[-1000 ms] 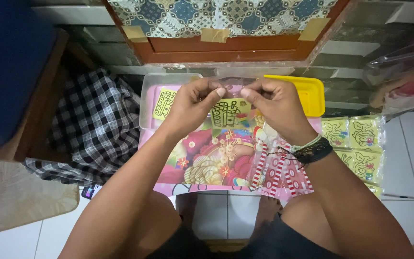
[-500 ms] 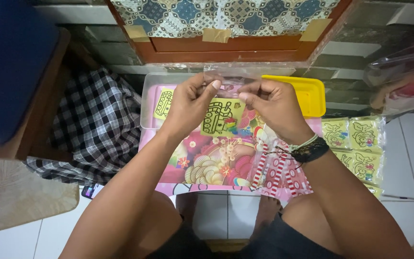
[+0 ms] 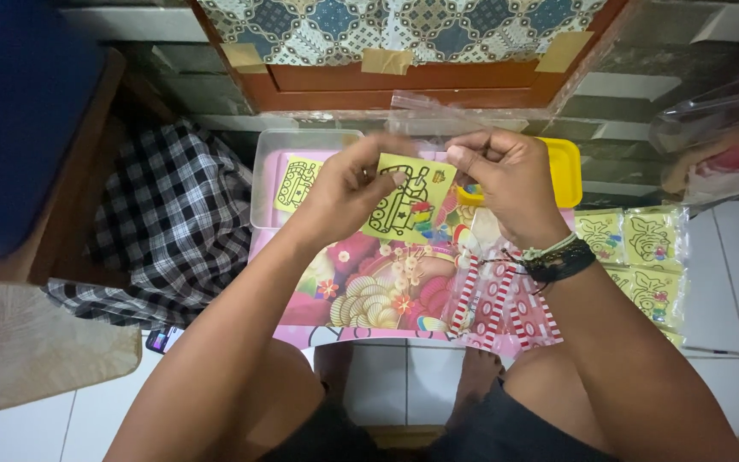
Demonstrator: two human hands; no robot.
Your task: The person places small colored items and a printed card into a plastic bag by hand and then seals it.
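Note:
My left hand [image 3: 344, 190] pinches a small yellow card [image 3: 410, 201] with a black line drawing and a few coloured patches. My right hand [image 3: 506, 180] holds the top of a clear plastic sleeve [image 3: 438, 115] around the card's upper right. Both hands hover over a pink patterned tray table [image 3: 369, 299] across my lap. A second yellow drawing card [image 3: 298, 182] lies in a clear plastic tray [image 3: 288, 141] to the left. Dark bracelets circle my right wrist.
A yellow tray [image 3: 564, 167] sits behind my right hand. Red-and-white striped packets [image 3: 498, 304] lie on the table's right side. Bagged yellow cards [image 3: 635, 248] are stacked on the floor at right. A checked cloth [image 3: 164, 222] lies left, beside a blue seat [image 3: 19, 111].
The card has tilted and moved lower, away from the clear sleeve, which now sticks up above my hands. My hands have spread slightly apart.

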